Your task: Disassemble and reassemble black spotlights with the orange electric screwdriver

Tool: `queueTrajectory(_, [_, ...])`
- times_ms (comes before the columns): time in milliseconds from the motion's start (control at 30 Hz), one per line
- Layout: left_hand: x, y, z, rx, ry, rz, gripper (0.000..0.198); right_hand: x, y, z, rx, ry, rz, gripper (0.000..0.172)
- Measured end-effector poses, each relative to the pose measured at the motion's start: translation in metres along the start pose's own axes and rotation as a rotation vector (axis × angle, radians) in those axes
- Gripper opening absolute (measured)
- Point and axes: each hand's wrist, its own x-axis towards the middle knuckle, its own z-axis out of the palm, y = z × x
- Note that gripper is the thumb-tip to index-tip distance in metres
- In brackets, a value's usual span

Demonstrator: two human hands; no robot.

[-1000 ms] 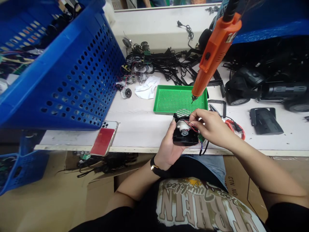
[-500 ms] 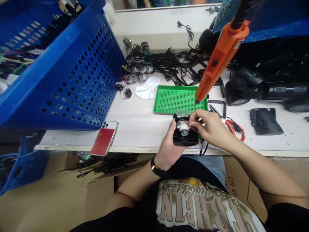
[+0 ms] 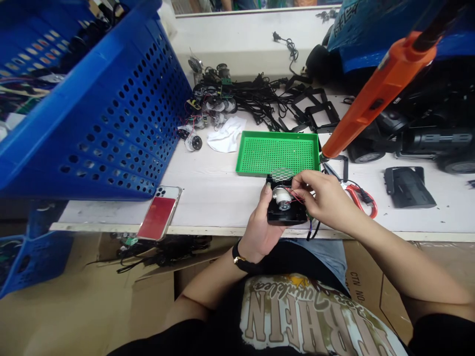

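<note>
While the screwdriver [image 3: 374, 101] has swung rightward, apparently unneeded, the left hand [image 3: 260, 231] still grips the case [image 3: 286, 217], right hand [image 3: 325, 200] pinching wires [image 3: 296, 195].

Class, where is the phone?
In the head view, the phone lies on the table's near edge, left of the left hand, beside the big blue basket.

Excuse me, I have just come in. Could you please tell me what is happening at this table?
A person is handling a small open black case. The left hand holds it from the side and below, while the right hand pinches thin red wires beside the white part inside. An orange screwdriver, in neither hand, slants with its tip near the right end of the green tray. A phone lies at the table's front edge.
</note>
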Motion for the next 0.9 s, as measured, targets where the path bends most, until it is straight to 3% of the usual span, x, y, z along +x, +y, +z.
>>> queueTrajectory(233, [0.0, 0.0, -0.003, 0.007, -0.008, -0.02, 0.05, -0.006, -0.001, -0.006, 0.077, -0.014, 0.028, 0.012])
queueTrajectory(333, [0.002, 0.005, -0.008, 0.031, -0.048, -0.075, 0.055, -0.012, 0.008, -0.007, 0.3, -0.004, 0.162, 0.012])
queueTrajectory(500, [0.003, 0.008, -0.012, 0.056, -0.074, -0.102, 0.06, -0.023, 0.025, 0.002, 0.659, 0.144, 0.338, 0.021])
queueTrajectory(900, [0.001, 0.006, -0.009, 0.028, -0.041, -0.118, 0.058, -0.034, 0.033, 0.013, 0.667, 0.136, 0.41, 0.031])
